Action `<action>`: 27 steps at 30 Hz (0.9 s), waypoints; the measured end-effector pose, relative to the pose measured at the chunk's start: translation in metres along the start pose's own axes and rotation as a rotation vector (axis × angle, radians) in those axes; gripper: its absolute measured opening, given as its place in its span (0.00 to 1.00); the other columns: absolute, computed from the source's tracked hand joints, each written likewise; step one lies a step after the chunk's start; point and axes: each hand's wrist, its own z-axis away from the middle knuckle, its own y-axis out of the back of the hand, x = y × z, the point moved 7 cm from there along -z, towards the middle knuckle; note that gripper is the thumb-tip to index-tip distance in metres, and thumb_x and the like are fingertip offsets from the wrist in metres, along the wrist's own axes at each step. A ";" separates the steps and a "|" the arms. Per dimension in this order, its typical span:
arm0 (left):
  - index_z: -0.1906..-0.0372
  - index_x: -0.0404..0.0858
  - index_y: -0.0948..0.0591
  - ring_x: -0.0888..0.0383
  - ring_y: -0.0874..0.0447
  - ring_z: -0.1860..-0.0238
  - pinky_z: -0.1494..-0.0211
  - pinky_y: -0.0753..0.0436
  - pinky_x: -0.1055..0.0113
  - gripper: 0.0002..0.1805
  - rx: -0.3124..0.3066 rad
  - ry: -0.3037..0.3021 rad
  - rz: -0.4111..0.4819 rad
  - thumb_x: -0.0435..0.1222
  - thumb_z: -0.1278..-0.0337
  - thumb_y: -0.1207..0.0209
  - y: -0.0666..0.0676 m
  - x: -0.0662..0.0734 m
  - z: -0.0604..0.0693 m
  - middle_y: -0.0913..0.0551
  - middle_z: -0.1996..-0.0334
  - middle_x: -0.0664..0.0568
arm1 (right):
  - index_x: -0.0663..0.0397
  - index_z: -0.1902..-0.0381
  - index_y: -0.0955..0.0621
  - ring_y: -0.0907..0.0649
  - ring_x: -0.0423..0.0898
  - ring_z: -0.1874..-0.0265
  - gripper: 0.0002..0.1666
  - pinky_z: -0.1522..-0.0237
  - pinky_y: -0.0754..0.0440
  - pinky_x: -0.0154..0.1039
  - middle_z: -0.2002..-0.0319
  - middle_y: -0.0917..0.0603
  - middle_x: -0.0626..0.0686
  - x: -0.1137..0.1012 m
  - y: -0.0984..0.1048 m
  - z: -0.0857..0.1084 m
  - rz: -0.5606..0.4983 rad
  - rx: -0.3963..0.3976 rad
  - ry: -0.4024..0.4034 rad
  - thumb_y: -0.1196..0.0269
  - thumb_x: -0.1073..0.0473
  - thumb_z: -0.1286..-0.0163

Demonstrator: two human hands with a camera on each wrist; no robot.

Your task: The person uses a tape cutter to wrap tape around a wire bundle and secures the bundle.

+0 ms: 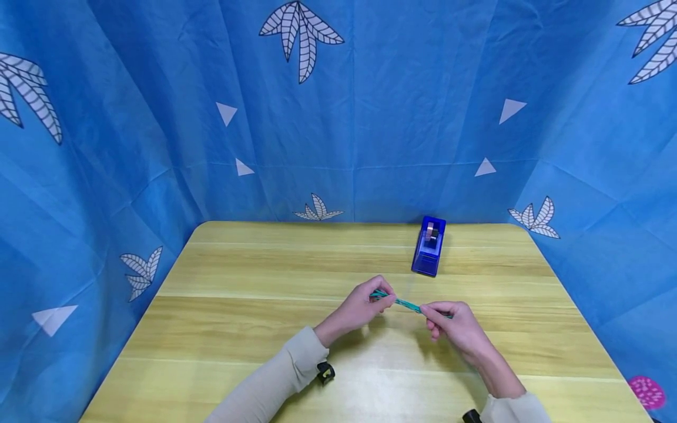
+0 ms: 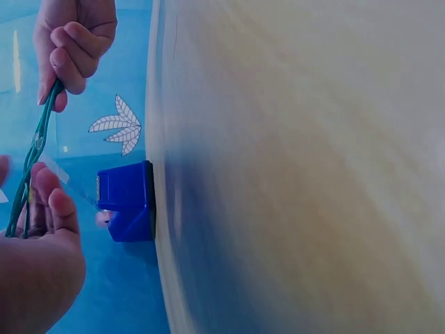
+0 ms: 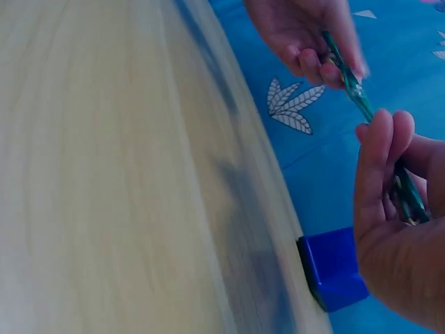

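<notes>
A thin green bundle of cord or wire (image 1: 408, 305) is stretched between the two hands above the table. My left hand (image 1: 368, 302) pinches its left part, and my right hand (image 1: 456, 325) pinches the part near its right end. In the left wrist view the green bundle (image 2: 35, 151) runs from the left hand (image 2: 42, 257) up to the right hand (image 2: 75, 49). In the right wrist view the bundle (image 3: 356, 96) passes between the left hand (image 3: 313, 35) and the right hand (image 3: 403, 229). Something clear, like tape, shows around its middle.
A blue tape dispenser (image 1: 429, 247) stands near the back edge of the wooden table (image 1: 238, 294), beyond the hands. A faint clear strip seems to extend from it towards the bundle. Blue patterned curtain (image 1: 402, 117) surrounds the back and sides.
</notes>
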 end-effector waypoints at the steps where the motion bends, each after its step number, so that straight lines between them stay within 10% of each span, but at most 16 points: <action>1: 0.52 0.42 0.21 0.50 0.19 0.64 0.59 0.16 0.66 0.10 0.009 0.027 0.027 0.44 0.23 0.43 0.001 -0.002 0.000 0.16 0.59 0.39 | 0.75 0.49 0.16 0.19 0.38 0.80 0.19 0.72 0.14 0.34 0.76 0.17 0.48 -0.002 0.001 0.001 0.051 0.027 0.032 0.36 0.60 0.24; 7: 0.47 0.34 0.22 0.59 0.24 0.70 0.64 0.20 0.68 0.19 0.032 0.149 0.179 0.48 0.21 0.46 0.000 -0.010 -0.002 0.18 0.66 0.51 | 0.64 0.56 0.10 0.17 0.40 0.81 0.09 0.78 0.18 0.35 0.77 0.15 0.53 -0.021 0.004 0.007 0.354 0.163 0.291 0.32 0.63 0.28; 17: 0.62 0.38 0.23 0.61 0.28 0.73 0.67 0.27 0.70 0.12 0.044 0.204 0.262 0.42 0.22 0.43 -0.008 -0.014 -0.005 0.22 0.73 0.54 | 0.62 0.62 0.09 0.18 0.39 0.84 0.06 0.83 0.22 0.28 0.80 0.15 0.49 -0.040 0.000 0.015 0.447 0.219 0.595 0.30 0.73 0.35; 23: 0.61 0.38 0.24 0.60 0.33 0.75 0.72 0.33 0.72 0.10 0.045 0.149 0.235 0.40 0.22 0.43 -0.006 -0.011 -0.005 0.25 0.73 0.49 | 0.62 0.58 0.10 0.17 0.39 0.82 0.06 0.79 0.18 0.32 0.78 0.15 0.50 -0.031 0.002 0.009 0.436 0.205 0.459 0.31 0.66 0.30; 27: 0.61 0.40 0.24 0.60 0.36 0.77 0.75 0.35 0.72 0.10 0.055 0.057 0.126 0.41 0.22 0.44 -0.003 -0.002 -0.005 0.26 0.71 0.46 | 0.69 0.43 0.18 0.15 0.42 0.77 0.24 0.70 0.11 0.40 0.73 0.15 0.56 -0.013 0.004 0.000 0.175 0.121 0.194 0.42 0.52 0.18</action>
